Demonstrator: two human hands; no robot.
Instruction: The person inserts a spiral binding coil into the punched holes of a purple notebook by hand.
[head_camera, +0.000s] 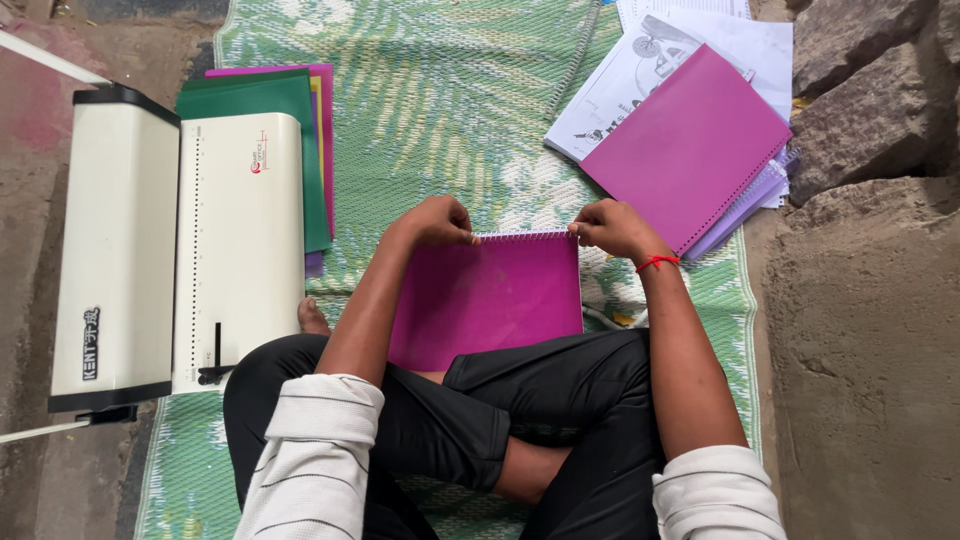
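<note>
Left hand (437, 220) and right hand (612, 228) are pinching the spiral coil (524, 235) ends of the magenta booklet (487, 297); steady, even grip is advisable.

Lower edge of the magenta spiral-bound booklet (487, 295) hidden behind the crossed legs (520, 420) and the left forearm; fingertips of the left hand (436, 221) and right hand (612, 228) curled out of sight over the wire spine, so grip there not readable. Coloured cover sheets (300, 120) near the mat's left edge mostly buried under the white binding machine (180, 250). Printed pages (640, 70) at the mat's far right corner cut by the top edge and covered by a second magenta booklet (690, 145), print too small to make out.
</note>
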